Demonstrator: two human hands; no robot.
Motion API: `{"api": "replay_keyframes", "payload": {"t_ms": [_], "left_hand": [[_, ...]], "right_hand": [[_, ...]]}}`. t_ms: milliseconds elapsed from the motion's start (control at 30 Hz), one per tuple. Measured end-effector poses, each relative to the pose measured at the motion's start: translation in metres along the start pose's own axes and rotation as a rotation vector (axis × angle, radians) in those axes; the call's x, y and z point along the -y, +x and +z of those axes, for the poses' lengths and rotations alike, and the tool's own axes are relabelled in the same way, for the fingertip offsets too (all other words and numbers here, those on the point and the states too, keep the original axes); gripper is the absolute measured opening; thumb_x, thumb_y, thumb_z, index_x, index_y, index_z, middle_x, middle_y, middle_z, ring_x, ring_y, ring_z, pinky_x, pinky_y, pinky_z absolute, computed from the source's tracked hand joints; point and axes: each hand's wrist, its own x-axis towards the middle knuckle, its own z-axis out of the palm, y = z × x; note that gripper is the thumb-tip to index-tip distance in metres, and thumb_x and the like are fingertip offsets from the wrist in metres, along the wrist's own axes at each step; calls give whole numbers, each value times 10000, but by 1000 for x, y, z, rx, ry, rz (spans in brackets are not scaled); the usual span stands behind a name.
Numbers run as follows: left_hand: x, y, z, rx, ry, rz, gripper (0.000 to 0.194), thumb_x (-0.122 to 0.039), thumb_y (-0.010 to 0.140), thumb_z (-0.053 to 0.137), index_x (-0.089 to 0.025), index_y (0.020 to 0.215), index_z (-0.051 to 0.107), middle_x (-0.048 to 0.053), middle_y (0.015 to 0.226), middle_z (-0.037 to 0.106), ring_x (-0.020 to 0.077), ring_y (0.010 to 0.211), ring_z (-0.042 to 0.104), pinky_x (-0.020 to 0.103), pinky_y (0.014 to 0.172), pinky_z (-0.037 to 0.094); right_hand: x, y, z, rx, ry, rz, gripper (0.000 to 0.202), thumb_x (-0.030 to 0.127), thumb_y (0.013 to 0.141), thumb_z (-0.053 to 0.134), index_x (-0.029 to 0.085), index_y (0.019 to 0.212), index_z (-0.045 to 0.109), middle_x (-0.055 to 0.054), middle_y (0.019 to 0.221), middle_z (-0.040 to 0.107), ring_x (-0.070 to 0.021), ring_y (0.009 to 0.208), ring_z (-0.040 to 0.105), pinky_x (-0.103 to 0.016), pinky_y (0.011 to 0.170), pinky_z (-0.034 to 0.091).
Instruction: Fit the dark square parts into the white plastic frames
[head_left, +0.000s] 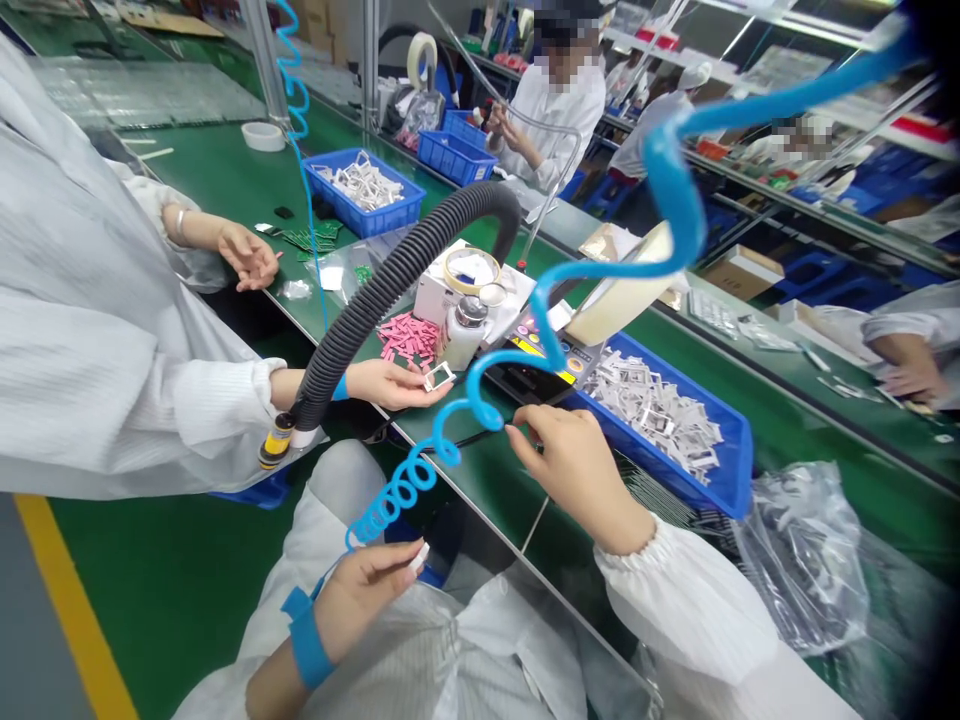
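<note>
My left hand, with a blue band at the wrist, pinches a small white piece above my lap. Over the green table, my right hand is bent with thumb and fingers curled near each other beside the blue coiled cord; what it holds, if anything, is hidden. Just beyond it is a dark device with buttons. A blue bin of white frames lies to the right of that hand. A co-worker's hand at the left holds a white rectangular frame.
A black ribbed hose arches over the table's left part. Behind it are pink pieces, a bottle, a white box and another blue bin. A clear plastic bag lies at right. Several people sit further back.
</note>
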Motion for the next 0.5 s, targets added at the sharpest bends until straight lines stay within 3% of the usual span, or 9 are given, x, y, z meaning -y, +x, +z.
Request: {"api": "replay_keyframes", "payload": {"t_ms": [267,500], "left_hand": [[2,1,3,20,81,74,343,-415,712,670,-237,1003,702,76,1084,701,262,1033,631,420,981,455],[-20,10,26,105,230,173,295,-328,758,631,-238,1033,688,63,1099,696,243,1059,619,385,976,456]], "right_hand": [[-15,-4,-8,-266,-25,-32,135,277,863,494,199,887,601,-60,913,630,-222,865,554,-363,761,314],[-32,-13,-20,-334,-12,-33,122,273,860,507,199,879,601,-67,955,627,-236,902,551,-407,804,330]]}}
